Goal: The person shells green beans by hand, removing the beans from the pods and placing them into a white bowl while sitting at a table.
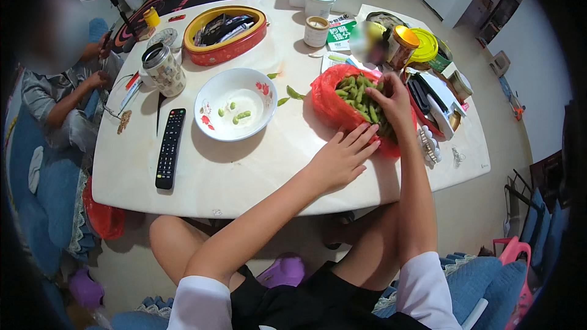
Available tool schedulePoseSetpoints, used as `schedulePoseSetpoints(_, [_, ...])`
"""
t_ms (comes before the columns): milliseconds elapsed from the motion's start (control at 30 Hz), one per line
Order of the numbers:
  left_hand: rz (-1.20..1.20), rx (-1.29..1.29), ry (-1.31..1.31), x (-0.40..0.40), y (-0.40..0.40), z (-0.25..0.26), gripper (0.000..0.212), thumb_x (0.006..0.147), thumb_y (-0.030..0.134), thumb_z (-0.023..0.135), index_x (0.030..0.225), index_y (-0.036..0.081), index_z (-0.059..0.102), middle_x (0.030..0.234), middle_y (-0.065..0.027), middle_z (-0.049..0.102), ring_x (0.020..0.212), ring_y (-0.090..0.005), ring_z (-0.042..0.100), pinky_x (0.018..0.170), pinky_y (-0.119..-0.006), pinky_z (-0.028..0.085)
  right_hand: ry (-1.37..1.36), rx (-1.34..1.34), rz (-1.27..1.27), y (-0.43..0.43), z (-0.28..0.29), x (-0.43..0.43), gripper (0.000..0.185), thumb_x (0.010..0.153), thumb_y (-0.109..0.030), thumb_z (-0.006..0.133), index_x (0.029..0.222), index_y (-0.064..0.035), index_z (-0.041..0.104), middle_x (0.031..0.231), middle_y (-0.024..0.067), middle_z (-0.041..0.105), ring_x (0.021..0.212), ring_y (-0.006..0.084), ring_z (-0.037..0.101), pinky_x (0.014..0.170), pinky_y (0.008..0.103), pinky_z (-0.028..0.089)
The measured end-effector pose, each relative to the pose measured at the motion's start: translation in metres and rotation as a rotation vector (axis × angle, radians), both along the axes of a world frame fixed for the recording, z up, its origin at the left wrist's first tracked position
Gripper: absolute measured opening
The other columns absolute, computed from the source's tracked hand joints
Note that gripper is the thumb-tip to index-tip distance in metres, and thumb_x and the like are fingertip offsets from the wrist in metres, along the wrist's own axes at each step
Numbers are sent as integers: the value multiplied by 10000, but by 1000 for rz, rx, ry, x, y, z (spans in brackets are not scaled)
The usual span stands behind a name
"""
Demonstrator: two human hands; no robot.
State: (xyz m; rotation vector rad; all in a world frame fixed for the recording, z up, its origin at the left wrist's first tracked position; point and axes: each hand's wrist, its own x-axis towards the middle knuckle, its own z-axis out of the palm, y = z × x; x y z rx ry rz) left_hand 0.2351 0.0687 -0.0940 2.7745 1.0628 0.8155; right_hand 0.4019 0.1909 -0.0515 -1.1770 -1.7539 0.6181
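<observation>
A red plastic bag (pixel 326 103), rolled open at the top, is full of green edamame pods (pixel 355 90). My left hand (pixel 343 156) lies palm down with its fingers spread against the near side of the bag. On the bag's right side, my right hand (pixel 393 101) reaches down to the pods with thumb and fingers bent; whether a pod is between them is hidden. A white bowl (pixel 219 89) with red flower prints stands to the left, and several shelled beans (pixel 242 115) lie in it. Between bowl and bag are loose green pod pieces (pixel 295 93).
A black remote control (pixel 170 149) and an uncapped patterned flask (pixel 165 71) stand left of the bowl. Behind is a red oval box (pixel 224 52) holding small items. Jars, including an orange-lidded jar (pixel 403 46), crowd the back right. Another person (pixel 59 96) sits at the left.
</observation>
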Motion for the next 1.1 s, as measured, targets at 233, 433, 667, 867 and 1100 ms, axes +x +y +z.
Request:
schedulePoseSetpoints(233, [130, 109, -16, 37, 23, 4, 405, 822, 202, 551, 1191, 51, 480, 1388, -148, 340, 1243, -278, 355, 914, -439, 371, 197, 64, 44, 36, -4, 23, 259, 754, -84, 737, 822, -42, 491, 717, -32, 480, 655, 53, 446, 583, 199, 377])
schedulePoseSetpoints(433, [105, 71, -94, 32, 32, 28, 171, 722, 128, 608, 870, 48, 573, 960, -124, 559, 887, -273, 532, 775, -388, 398, 678, 102, -52, 5, 9, 31, 240, 792, -90, 720, 817, -75, 481, 741, -37, 491, 627, 22, 443, 559, 148, 333])
schedulePoseSetpoints(667, [384, 106, 26, 44, 105, 33, 717, 633, 577, 681, 1240, 239, 502, 1307, -193, 392, 1210, -393, 375, 897, -613, 347, 1300, -242, -125, -45, 9, 21, 128, 867, -166, 608, 829, -81, 521, 626, 2, 505, 508, 109, 455, 495, 239, 390])
schedulePoseSetpoints(867, [240, -54, -26, 34, 96, 42, 544, 642, 396, 711, 1095, 140, 552, 1214, -151, 460, 1110, -339, 450, 854, -481, 400, 1514, -578, -129, -95, -47, -22, 55, 860, -120, 522, 908, -94, 529, 715, 22, 530, 588, 150, 459, 665, 357, 444])
schedulePoseSetpoints(1100, [9, 99, -354, 6, 66, 34, 180, 707, 131, 644, 866, 70, 584, 1047, -111, 517, 1010, -295, 486, 850, -408, 386, 1567, -468, -135, -52, -55, -20, 65, 864, -66, 397, 866, -95, 456, 729, 37, 508, 584, 147, 463, 536, 261, 435])
